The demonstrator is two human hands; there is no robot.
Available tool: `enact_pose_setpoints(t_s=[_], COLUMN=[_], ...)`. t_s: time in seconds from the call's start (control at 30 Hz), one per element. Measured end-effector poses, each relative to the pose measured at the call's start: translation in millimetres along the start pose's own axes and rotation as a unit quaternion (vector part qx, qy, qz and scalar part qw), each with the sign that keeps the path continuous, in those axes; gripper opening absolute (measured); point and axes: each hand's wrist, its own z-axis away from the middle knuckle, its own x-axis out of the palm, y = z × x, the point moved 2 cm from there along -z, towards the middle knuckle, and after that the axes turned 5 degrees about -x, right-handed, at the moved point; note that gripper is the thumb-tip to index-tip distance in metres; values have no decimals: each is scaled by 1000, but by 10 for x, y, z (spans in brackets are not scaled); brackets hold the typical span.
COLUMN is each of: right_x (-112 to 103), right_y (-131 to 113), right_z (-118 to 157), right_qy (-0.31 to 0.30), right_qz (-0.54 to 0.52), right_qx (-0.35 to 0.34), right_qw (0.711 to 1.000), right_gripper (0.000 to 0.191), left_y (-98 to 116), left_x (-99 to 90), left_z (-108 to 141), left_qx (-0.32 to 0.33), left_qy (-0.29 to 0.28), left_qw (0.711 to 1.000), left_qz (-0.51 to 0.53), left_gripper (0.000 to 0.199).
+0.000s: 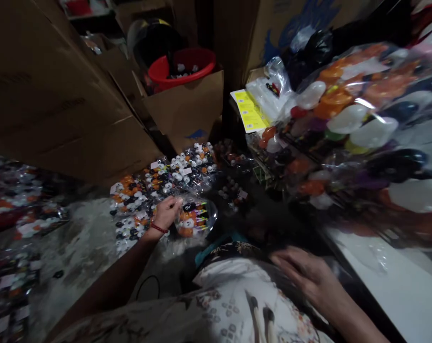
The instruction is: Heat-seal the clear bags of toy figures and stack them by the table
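Note:
My left hand (pixel 166 214), with a red bead bracelet at the wrist, pinches the edge of a clear plastic bag (pixel 210 221). Inside the bag show small orange, black and white Halloween figures (pixel 190 220) with green and purple parts. Below and beside it lie many similar filled bags (pixel 130 200) on the floor, some with pale labels. My right hand (pixel 305 271) hovers over my lap at the right, its fingers bent and smeared by motion. Nothing can be made out in it.
Behind the bags stands an open cardboard box (pixel 190 107) with a red tub (pixel 205 64) in it. A large carton (pixel 58 95) rises at the left. Big clear bags (pixel 348 119) of orange and white pieces are piled right, above a white surface (pixel 398 286). Yellow label sheets (pixel 250 112) lie nearby.

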Motion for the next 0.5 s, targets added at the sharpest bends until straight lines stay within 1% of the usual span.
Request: enact_pose_setpoints(t_s=[0.07, 0.1, 0.17, 0.2, 0.23, 0.27, 0.33, 0.37, 0.43, 0.5], right_x=[114, 157, 198, 190, 158, 103, -64, -163, -362, -533], right_y=[-98, -158, -307, -395, -489, -585, -763, -833, -913, -892], right_z=[-164, -231, -343, -388, -425, -451, -457, -433, -333, -182], right_qy=[-1, 11, 30, 32, 32, 38, 58, 71, 99, 130], right_qz=[16, 25, 44, 54, 64, 75, 97, 111, 140, 161], right_qx=[-78, -105, -145, -162, -179, -196, -234, -252, -286, -325], right_qw=[997, 994, 988, 985, 981, 977, 966, 959, 943, 923], right_gripper=[32, 40, 73, 85, 91, 93, 92, 88, 71, 48], left_y=[501, 755, 1235, 1453, 1655, 1842, 2172, 2315, 2554, 2748], left_x=[-248, -362, -570, -664, -751, -830, -962, -1012, -1081, -1134], left_z=[116, 180, 306, 366, 423, 480, 601, 664, 782, 861], left_qx=[75, 114, 178, 205, 228, 250, 294, 315, 350, 379], left_qy=[46, 61, 77, 84, 91, 99, 121, 130, 130, 119], left_qw=[993, 987, 972, 965, 957, 949, 932, 923, 908, 893], left_qz=[77, 101, 130, 142, 153, 162, 176, 180, 191, 212], left_gripper=[33, 34, 37, 36, 32, 27, 20, 19, 19, 20])
